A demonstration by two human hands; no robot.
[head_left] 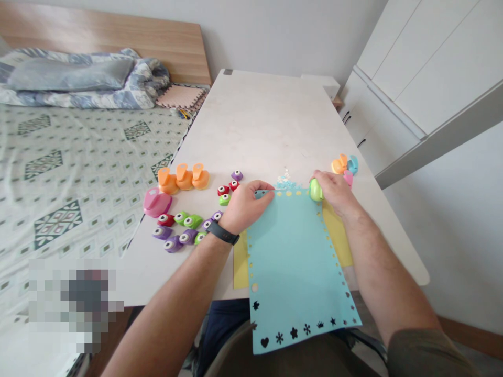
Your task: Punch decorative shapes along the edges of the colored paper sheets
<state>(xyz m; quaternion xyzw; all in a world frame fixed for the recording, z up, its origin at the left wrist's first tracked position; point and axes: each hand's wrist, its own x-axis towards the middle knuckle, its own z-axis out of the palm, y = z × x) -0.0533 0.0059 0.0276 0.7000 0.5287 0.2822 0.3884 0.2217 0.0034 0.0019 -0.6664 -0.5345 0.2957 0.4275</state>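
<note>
A light-blue sheet of paper (293, 256) with punched shapes along its edges lies partly on the table, its near end hanging past the table edge. My left hand (251, 203), with a dark band on the wrist, pinches the sheet's far left edge between thumb and fingers. My right hand (334, 191) is closed around a green craft punch (315, 190), which sits at the sheet's far right corner. Beneath the blue sheet lies yellow paper (240, 267). Small punched-out paper bits (288, 181) are heaped just beyond the far edge.
Left of the sheet stand several small purple, red and green punches (187, 236), orange punches (184, 177) and a pink punch (157, 202). More punches (341, 163) stand at the table's right side. A bed (102, 152) adjoins the white table (271, 120) on the left.
</note>
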